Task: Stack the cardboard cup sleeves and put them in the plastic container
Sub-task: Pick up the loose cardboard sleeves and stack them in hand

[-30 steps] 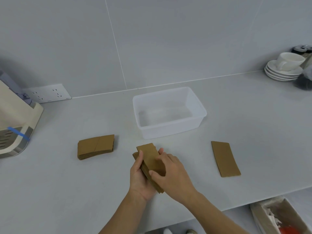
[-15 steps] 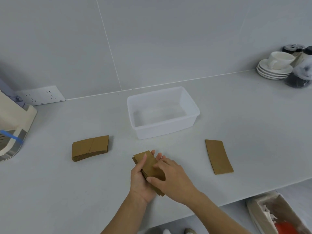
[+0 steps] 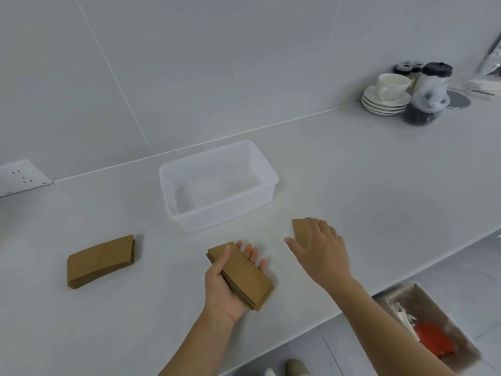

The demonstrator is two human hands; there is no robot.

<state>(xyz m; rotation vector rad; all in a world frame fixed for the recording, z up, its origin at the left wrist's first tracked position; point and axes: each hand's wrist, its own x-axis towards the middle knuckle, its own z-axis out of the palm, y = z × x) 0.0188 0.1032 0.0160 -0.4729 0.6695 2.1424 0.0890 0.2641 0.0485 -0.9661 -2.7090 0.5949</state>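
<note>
My left hand [image 3: 225, 289] holds a stack of flat brown cardboard sleeves [image 3: 244, 275] palm-up just above the counter. My right hand [image 3: 321, 246] is spread, fingers apart, over a single flat sleeve [image 3: 301, 229] lying on the counter to the right; only that sleeve's far end shows. Whether the fingers touch it I cannot tell. A second pile of sleeves [image 3: 100, 260] lies on the counter at the left. The clear plastic container [image 3: 267, 172] stands behind my hands with nothing inside.
Stacked white saucers with a cup [image 3: 387, 95] and dark-lidded jars [image 3: 428, 96] stand at the back right. A wall socket [image 3: 20, 176] is at the left. The counter's front edge runs below my arms; a cardboard box [image 3: 431, 324] sits on the floor at the right.
My right hand has left the held stack and moved right, over the single sleeve. My left hand keeps the stack alone. The view has shifted right; the machine at the left is out of frame.
</note>
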